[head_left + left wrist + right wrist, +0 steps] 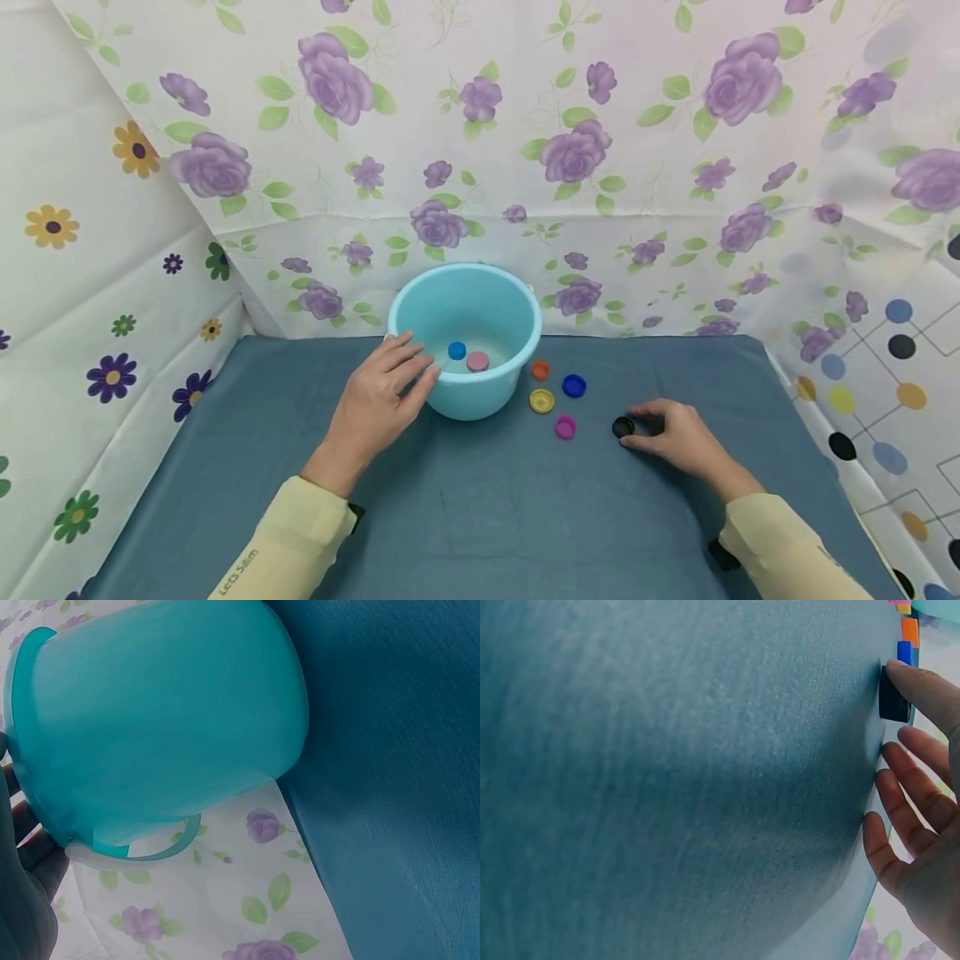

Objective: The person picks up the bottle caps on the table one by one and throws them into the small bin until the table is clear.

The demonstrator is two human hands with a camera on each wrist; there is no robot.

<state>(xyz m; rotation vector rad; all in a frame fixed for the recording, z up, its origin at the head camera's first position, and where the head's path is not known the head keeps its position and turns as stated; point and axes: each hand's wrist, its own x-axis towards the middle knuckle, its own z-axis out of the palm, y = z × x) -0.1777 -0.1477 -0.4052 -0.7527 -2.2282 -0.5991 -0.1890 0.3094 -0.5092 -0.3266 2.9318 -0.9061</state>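
Observation:
A light-blue bucket point(468, 396) stands upright near the back of the table. Inside it lie a blue cap point(457, 351) and a pink cap point(477, 361). My left hand point(386, 387) rests at the bucket's left rim, its fingers extended over the edge. The thumb and index finger of my right hand point(678, 437) straddle a black bottle cap point(622, 427) on the table. In the right wrist view, the thumb touches the black cap point(895, 697), while the other fingers spread apart below it.
Between bucket and right hand lie an orange cap point(540, 370), a dark blue cap point(574, 386), a yellow cap point(542, 401) and a magenta cap point(566, 427). Blue-grey cloth point(487, 517) covers the table. Floral sheets point(510, 167) hang behind it and at the sides.

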